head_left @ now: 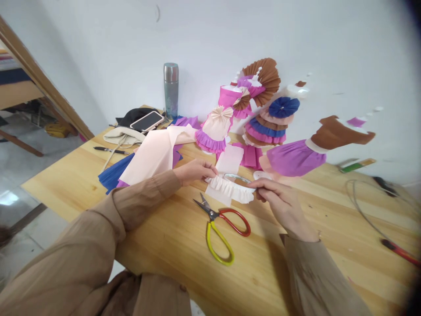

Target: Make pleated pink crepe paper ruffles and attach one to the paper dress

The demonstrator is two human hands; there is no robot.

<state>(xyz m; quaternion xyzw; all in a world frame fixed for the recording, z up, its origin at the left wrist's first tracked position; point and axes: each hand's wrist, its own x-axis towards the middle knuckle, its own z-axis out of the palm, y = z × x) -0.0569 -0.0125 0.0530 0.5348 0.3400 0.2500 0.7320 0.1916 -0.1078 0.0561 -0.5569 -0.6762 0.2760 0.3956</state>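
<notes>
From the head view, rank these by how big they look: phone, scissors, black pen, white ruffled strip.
Largest to smallest, by overall outline:
1. Scissors, spread open
2. White ruffled strip, ends partly hidden by fingers
3. Phone
4. Black pen

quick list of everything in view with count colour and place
ruffle: one, white, between the hands
ring: one, pale, behind ruffle
scissors: one, red and yellow handles, table front
dresses: four, mixed colours, back right
sheets: several, cream, blue, purple, pink, left and centre
phone: one, pale rim, back left
pouches: two, cream and black, by phone
pen: one, black, left
flask: one, grey, by wall
cutter: one, green and yellow, right
cable: grey, right
hands: two, bare, at ruffle's ends
</notes>
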